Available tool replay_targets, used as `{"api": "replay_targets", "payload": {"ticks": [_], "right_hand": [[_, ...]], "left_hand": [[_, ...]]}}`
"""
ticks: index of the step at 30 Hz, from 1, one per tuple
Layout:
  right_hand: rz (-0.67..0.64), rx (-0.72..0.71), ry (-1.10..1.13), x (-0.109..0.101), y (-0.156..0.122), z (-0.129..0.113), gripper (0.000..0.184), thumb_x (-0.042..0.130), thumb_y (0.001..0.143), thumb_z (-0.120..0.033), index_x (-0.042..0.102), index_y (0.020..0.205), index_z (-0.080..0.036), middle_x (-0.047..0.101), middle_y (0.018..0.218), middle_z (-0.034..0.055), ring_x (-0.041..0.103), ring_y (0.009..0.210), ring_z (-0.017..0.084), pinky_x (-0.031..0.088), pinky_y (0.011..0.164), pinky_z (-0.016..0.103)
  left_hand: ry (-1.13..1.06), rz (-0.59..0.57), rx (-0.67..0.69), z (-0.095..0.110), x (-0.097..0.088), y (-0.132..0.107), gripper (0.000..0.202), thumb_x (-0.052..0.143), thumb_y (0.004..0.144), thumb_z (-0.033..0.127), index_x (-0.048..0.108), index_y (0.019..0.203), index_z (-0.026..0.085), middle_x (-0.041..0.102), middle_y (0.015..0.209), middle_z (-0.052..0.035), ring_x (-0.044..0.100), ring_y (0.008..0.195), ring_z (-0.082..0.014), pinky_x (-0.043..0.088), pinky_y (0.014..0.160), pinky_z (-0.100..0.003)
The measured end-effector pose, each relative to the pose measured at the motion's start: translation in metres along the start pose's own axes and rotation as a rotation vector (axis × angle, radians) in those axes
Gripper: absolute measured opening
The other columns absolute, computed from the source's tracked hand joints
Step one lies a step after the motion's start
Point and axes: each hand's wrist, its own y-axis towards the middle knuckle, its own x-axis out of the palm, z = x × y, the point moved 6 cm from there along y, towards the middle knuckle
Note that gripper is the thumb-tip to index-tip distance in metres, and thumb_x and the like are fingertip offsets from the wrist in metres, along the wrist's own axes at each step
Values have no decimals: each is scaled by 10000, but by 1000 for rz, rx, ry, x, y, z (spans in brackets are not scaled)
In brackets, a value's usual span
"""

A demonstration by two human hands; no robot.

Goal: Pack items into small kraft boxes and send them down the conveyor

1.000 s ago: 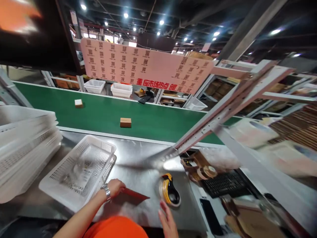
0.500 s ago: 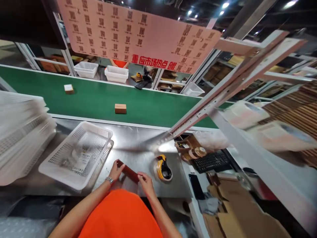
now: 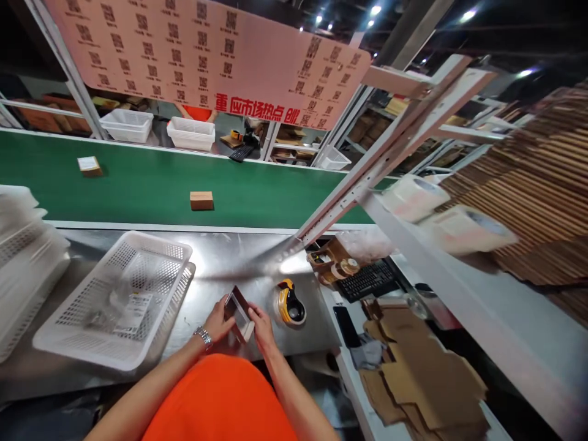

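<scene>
Between my hands is a small brown carton (image 3: 242,304), tilted, with its open side toward me and a lighter inside showing. My left hand (image 3: 219,321), with a metal watch on the wrist, grips its left side. My right hand (image 3: 261,326) pinches its right edge. Just right of the hands, a yellow and black tape dispenser (image 3: 291,304) lies on the metal table (image 3: 215,263). To the left stands a white perforated basket (image 3: 98,285) holding a clear plastic package with a white label (image 3: 138,311).
Stacked white baskets (image 3: 22,269) stand far left. Beyond the table runs a green conveyor (image 3: 151,190) carrying a small box (image 3: 201,200) and a labelled box (image 3: 89,166). At right are a keyboard (image 3: 367,280), a phone (image 3: 346,326), flattened cardboard (image 3: 422,361) and tape rolls (image 3: 468,229). Another person is partly visible behind.
In my hands the carton has turned from a narrow, dark side view so that its open inside shows. My hands are closer together. The camera view has shifted right.
</scene>
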Motion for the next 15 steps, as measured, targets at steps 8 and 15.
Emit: {"api": "replay_targets", "payload": {"ticks": [8, 15], "right_hand": [[-173, 47, -22, -9, 9, 13, 758, 1009, 590, -605, 820, 1227, -242, 820, 1318, 135, 754, 1231, 369, 546, 1142, 565], [-70, 18, -106, 8, 19, 24, 552, 985, 590, -593, 847, 971, -217, 859, 1042, 98, 768, 1036, 336, 581, 1037, 505]], "left_hand": [[283, -140, 39, 4, -17, -11, 872, 636, 955, 509, 396, 1725, 176, 684, 1413, -207, 706, 1275, -370, 534, 1164, -496], [598, -310, 99, 13, -11, -19, 794, 713, 933, 572, 536, 1613, 201, 344, 1791, -225, 300, 1661, -482, 344, 1321, -641]]}}
